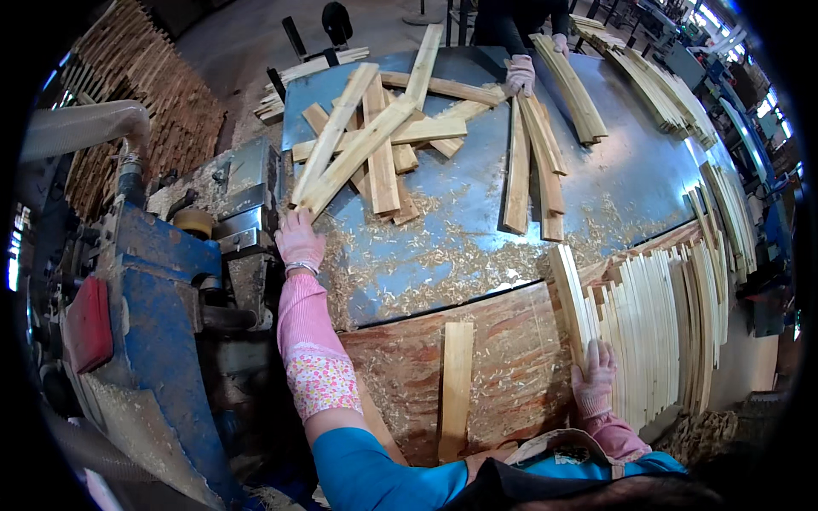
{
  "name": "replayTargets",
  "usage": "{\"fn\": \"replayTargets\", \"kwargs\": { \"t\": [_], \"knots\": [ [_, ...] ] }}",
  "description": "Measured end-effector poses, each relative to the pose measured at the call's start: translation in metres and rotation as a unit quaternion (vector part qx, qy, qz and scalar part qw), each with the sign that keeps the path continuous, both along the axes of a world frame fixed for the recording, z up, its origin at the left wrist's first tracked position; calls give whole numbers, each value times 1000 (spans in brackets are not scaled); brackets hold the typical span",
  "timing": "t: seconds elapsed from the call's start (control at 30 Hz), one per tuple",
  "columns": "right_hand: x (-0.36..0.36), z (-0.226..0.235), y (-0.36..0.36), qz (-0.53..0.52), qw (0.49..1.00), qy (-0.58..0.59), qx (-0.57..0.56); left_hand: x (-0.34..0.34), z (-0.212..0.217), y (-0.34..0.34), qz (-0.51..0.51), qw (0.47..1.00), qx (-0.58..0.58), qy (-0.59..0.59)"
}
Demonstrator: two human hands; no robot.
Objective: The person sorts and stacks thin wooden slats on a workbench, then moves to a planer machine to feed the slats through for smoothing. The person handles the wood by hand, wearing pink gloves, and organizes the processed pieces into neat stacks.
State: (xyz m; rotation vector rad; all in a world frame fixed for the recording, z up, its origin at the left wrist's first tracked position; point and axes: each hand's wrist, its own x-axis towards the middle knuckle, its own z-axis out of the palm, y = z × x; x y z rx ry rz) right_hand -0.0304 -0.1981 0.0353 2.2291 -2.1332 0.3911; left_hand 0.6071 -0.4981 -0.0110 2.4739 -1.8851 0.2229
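Observation:
My left hand (300,239), in a pale pink glove, has its fingers closed at the near end of a wooden strip (362,153). That strip slants across a loose, crisscrossed pile of strips on the metal table. At the lower right my right hand (595,380), gloved too, grips the near end of another wooden strip (568,288). It stands at the left side of a tight row of pale strips (639,311). Part of the right fingers is hidden against the wood.
A blue machine (162,289) with a hose stands close on my left. Across the metal table (400,277), strewn with shavings, a co-worker's gloved hand (520,77) holds several strips. One short board (457,383) lies on the brown wooden board near me. Stacked strips fill the far right.

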Motion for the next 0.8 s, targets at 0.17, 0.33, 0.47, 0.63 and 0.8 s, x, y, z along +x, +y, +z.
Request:
{"fn": "replayTargets", "kwargs": {
  "t": [0.17,0.33,0.47,0.63,0.8],
  "knots": [
    [79,16,-88,109,987,-115,11,37,-11,6,112,993,23,37],
    [158,14,-152,150,937,-270,161,-25,30,13,16,960,166,226],
    [234,-2,-223,50,728,-587,351,-163,76,96,-23,802,214,557],
    [252,-4,-255,11,631,-665,399,-192,42,103,-294,841,254,377],
    [167,18,-179,-12,853,-444,272,-187,36,-23,-112,956,-109,248]
  ]
}}
